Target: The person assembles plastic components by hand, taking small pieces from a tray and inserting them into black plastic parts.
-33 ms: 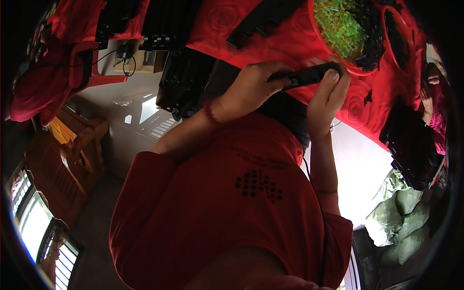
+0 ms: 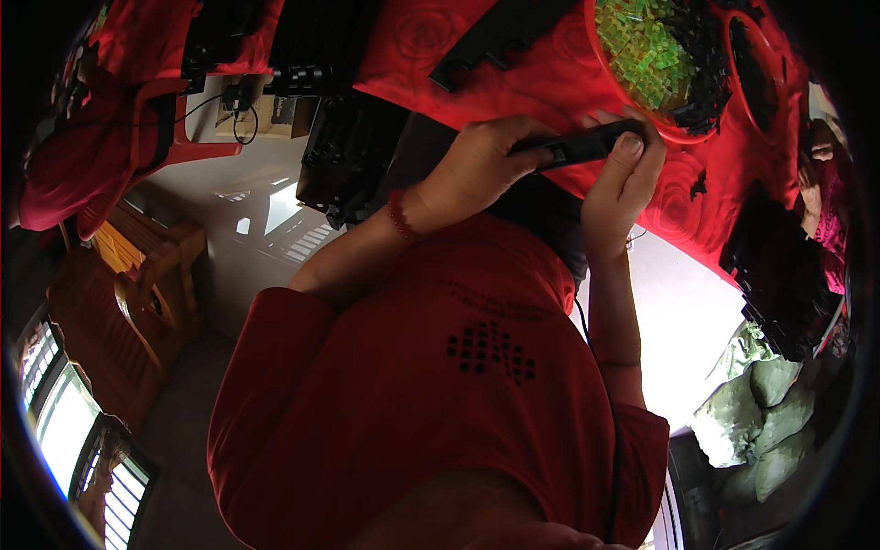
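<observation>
Red shirt (image 2: 440, 385) filling the lower middle of the view, a patch of small dark squares printed on the chest, short sleeves on both sides

Counter (image 2: 550, 101) across the top, draped in a red cloth with a rose pattern, edge running down toward the right

Wooden chair (image 2: 128, 293) at the left, well apart from the hands, standing on a pale floor; window bars at the lower left rim

Stack of black moulded trays (image 2: 353, 151) hanging off the counter edge, left of the hands; more black parts (image 2: 779, 275) heaped at the right end of the cloth

Round red basin (image 2: 655, 64) on the counter just above the hands, filled with small translucent green pieces, some black pieces along its right side; a second red basin (image 2: 756, 69) beside it holding dark pieces

Pale green sacks (image 2: 761, 412) on the floor at the lower right

Left hand (image 2: 477, 170), red thread band at the wrist, grip clenched over the left end of a long black bar-shaped part (image 2: 587, 144)

Right hand (image 2: 623, 183), grip grasping the right end of the same part, thumb pressed flat on top near the tip, fingers curled underneath

Black part held level between both hands, in front of the chest, just below the rim of the green-filled basin, above the counter edge
</observation>
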Tool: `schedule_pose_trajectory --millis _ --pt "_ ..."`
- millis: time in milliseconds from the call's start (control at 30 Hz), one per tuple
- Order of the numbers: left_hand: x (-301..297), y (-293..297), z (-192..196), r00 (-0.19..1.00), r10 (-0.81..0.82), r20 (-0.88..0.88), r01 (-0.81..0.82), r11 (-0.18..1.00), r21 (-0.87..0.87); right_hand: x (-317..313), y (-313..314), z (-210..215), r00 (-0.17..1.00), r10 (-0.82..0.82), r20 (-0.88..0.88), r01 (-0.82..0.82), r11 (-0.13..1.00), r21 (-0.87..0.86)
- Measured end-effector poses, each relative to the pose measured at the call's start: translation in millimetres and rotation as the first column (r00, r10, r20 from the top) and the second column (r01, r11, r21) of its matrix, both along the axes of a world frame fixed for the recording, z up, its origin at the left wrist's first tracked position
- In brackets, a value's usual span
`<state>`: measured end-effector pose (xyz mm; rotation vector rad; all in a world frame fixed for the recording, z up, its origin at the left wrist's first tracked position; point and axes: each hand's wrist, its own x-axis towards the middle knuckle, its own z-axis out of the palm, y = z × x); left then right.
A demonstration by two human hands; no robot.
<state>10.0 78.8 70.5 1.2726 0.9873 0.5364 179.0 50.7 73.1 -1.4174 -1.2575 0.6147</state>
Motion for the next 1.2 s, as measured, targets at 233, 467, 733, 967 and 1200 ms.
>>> schedule_pose_trajectory --millis 233,467,733,967,1200 --pt "1.9 -6.4 -13.8 0.983 0.106 0.148 -0.098 0.993 -0.063 -1.7 -3.2 2.6 0.987 0.027 0.156 -0.028 1.0 0.008" --pt "3.6 -7.8 -21.7 0.962 0.196 0.189 -0.196 0.98 -0.017 -12.7 -7.2 4.5 0.975 0.0 0.224 -0.025 0.994 0.109" --pt "-5.6 16.6 -21.5 0.988 0.002 0.156 0.034 0.973 -0.227 -2.8 -6.3 2.6 0.999 0.01 0.049 -0.005 0.995 -0.103" --pt "-15.6 27.7 -7.4 0.955 -0.138 0.263 0.206 0.945 -0.254 5.4 -3.2 -4.2 1.0 -0.022 0.01 0.023 0.996 -0.083" --pt "-14.2 26.0 -5.5 0.98 -0.159 0.117 0.181 0.96 -0.212 3.2 -4.8 -1.1 0.999 -0.036 0.004 0.037 0.994 -0.105"
